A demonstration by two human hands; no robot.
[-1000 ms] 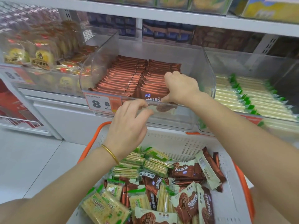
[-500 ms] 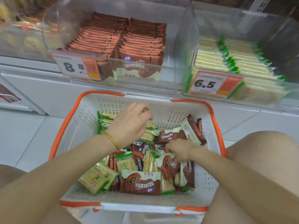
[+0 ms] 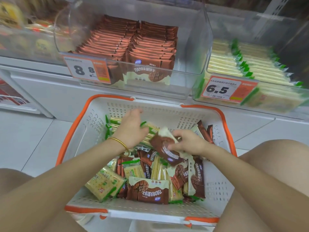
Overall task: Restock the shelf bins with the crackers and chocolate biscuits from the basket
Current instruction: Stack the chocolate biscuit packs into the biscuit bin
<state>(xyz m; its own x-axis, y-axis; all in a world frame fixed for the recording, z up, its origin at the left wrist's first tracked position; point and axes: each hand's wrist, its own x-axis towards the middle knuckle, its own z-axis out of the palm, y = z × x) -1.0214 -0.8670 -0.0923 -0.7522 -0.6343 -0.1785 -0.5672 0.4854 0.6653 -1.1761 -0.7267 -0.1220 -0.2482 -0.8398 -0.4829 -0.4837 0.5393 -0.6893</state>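
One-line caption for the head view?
Right hand holds a chocolate biscuit pack over the basket; left hand above cracker packs.

The white, orange-rimmed basket (image 3: 167, 114) sat below the shelf, green-edged cracker packs (image 3: 105, 183) and brown chocolate biscuit packs (image 3: 148, 190) jumbled inside it. One chocolate biscuit pack (image 3: 164, 148) was up off the heap, tilted, pinched in the right hand (image 3: 189, 143). Above, the left clear bin (image 3: 180, 84) held two neat rows of brown packs on edge, and the right bin (image 3: 274, 82) held rows of pale crackers.
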